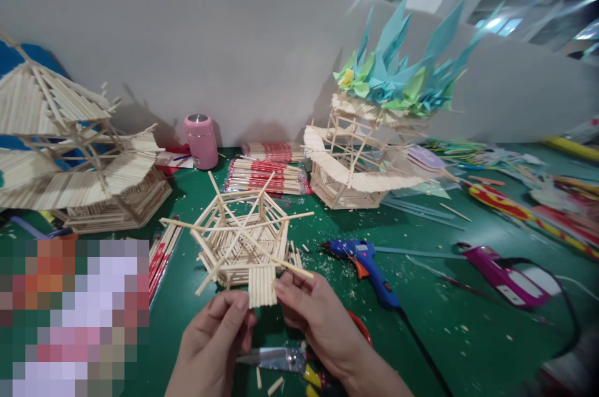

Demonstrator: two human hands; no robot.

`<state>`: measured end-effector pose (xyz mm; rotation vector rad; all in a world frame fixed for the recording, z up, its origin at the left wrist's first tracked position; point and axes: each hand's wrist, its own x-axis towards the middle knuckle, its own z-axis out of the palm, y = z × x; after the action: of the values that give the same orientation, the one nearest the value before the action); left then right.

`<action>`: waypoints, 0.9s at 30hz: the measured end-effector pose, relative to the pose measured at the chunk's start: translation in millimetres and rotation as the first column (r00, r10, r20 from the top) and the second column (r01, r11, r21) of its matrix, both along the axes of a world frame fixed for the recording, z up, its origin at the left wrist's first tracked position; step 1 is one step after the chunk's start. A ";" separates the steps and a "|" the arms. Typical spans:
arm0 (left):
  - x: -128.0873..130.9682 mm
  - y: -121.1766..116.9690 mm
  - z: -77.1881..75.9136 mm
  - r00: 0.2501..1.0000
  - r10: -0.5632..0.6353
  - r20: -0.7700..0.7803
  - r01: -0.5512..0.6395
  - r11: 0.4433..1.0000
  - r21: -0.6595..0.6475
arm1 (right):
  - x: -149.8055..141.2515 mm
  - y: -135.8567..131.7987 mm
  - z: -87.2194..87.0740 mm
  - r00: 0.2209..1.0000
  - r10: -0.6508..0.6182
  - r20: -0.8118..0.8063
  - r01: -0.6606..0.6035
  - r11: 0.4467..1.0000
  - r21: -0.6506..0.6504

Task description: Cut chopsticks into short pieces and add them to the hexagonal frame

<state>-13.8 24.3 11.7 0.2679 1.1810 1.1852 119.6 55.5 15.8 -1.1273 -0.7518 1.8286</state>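
My left hand (pixel 215 338) and my right hand (pixel 318 319) pinch between them a small flat panel of glued wooden sticks (pixel 262 284), holding it upright just in front of a hexagonal stick frame (pixel 238 235) that sits on the green table (pixel 444 334). Both hands have fingers closed on the panel's lower corners. Long loose sticks lie across the top of the frame. A pair of cutters with yellow and red handles (pixel 285 361) lies under my hands.
A blue glue gun (pixel 367 266) lies right of the frame. Two stick pagoda models stand at left (pixel 79 153) and at back centre (pixel 360 166), the latter topped with teal paper. Chopstick packs (pixel 266 175), a pink cup (pixel 201 141), a magenta tool (pixel 505 275) surround.
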 end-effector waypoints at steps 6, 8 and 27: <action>-0.3 -0.3 -0.4 1.000 -0.003 -0.004 0.003 1.000 -0.001 | 0.1 0.0 1.3 1.000 -0.005 -0.020 0.005 1.000 -0.003; -0.8 -0.8 -0.8 1.000 -0.007 -0.009 0.007 1.000 -0.002 | 0.1 -0.3 1.5 1.000 -0.005 -0.029 0.005 1.000 -0.002; -1.4 -0.4 2.0 1.000 -0.010 -0.026 0.010 1.000 0.003 | -0.3 0.6 0.6 0.997 -0.012 -0.078 0.011 1.000 -0.019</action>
<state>-15.3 23.9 13.7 0.2927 1.1993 1.1780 119.3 56.1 16.4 -1.0641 -0.6832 1.8625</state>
